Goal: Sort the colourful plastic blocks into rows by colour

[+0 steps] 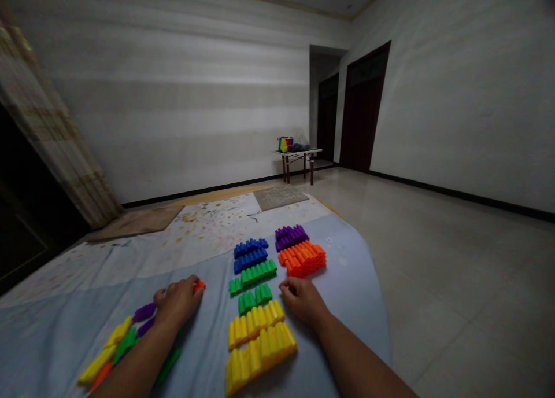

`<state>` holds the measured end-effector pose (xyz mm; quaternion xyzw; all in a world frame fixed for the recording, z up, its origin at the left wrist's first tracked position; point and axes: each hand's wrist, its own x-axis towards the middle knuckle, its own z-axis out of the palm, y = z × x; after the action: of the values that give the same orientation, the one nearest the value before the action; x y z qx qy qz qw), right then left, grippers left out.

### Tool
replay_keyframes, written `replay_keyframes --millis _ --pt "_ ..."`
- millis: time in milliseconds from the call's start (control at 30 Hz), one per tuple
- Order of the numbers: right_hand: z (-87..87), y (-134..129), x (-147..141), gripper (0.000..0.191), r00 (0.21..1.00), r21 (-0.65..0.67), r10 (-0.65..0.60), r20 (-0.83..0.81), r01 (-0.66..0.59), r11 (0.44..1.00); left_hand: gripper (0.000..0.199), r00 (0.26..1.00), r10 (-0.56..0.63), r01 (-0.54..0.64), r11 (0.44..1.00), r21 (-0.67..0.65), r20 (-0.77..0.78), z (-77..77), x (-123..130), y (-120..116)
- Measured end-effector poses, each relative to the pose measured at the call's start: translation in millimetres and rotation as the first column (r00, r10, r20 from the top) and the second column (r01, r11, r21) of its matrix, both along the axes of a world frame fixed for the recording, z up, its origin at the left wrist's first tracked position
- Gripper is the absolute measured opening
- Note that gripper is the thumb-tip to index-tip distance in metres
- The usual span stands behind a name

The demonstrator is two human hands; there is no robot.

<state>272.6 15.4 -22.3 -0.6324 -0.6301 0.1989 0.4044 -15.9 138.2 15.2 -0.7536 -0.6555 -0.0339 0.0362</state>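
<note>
Your left hand (177, 301) grips an orange plastic piece (199, 286) at its fingertips, over the pale blue cloth (208, 328), with loose purple pieces (144, 312) and yellow pieces (97, 364) beside your forearm. Your right hand (304, 301) is curled just on the near side of the orange rows (306, 259); whether it holds anything, you cannot tell. Blue rows (250, 261), green rows (259, 274) and yellow rows (277, 346) run from far to near, purple rows (292, 237) lying beyond the orange.
</note>
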Motion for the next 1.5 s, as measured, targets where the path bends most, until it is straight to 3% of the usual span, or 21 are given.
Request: replay_keyframes --millis 100,267,333,433,533,633,767,933,1500 --pt "2.0 0 0 0.023 1.0 0.003 -0.001 0.017 0.001 1.0 0.037 0.999 0.035 -0.034 0.999 -0.037 0.039 1.2 0 8" --pt "5.1 0 0 0.022 1.0 -0.018 -0.007 0.031 0.007 1.0 0.058 0.975 0.088 -0.083 0.996 -0.034 0.203 12.1 14 25" --pt "5.9 1 0 0.021 0.999 -0.026 -0.009 0.035 0.01 1.0 0.056 0.958 0.014 -0.01 1.0 -0.018 0.285 20.0 32 29" --pt "7.1 0 -1 0.022 0.999 -0.035 -0.024 0.046 0.025 0.999 0.048 0.888 -0.198 0.206 0.978 0.025 0.415 33.1 71 27" --pt "8.8 0 -1 0.022 0.998 -0.049 -0.02 0.054 0.023 0.999 0.046 0.831 -0.335 0.332 0.939 0.087 0.443 44.0 115 21" --pt "10.6 -1 -1 0.022 0.997 -0.056 -0.014 0.076 0.018 0.998 0.043 0.799 -0.4 0.404 0.91 0.092 0.448 48.2 151 18" --pt "12.8 0 -1 0.022 0.995 -0.063 -0.005 0.1 0.011 0.998 0.042 0.788 -0.412 0.436 0.898 0.059 0.458 41.3 183 21" --pt "15.3 -1 -1 0.021 0.993 -0.082 0.009 0.118 0.0 0.997 0.038 0.795 -0.393 0.439 0.899 0.009 0.461 25.2 204 25" --pt "16.8 2 -1 0.022 0.993 -0.106 0.014 0.119 -0.001 0.994 0.038 0.818 -0.346 0.432 0.897 -0.092 0.46 8.2 216 24"
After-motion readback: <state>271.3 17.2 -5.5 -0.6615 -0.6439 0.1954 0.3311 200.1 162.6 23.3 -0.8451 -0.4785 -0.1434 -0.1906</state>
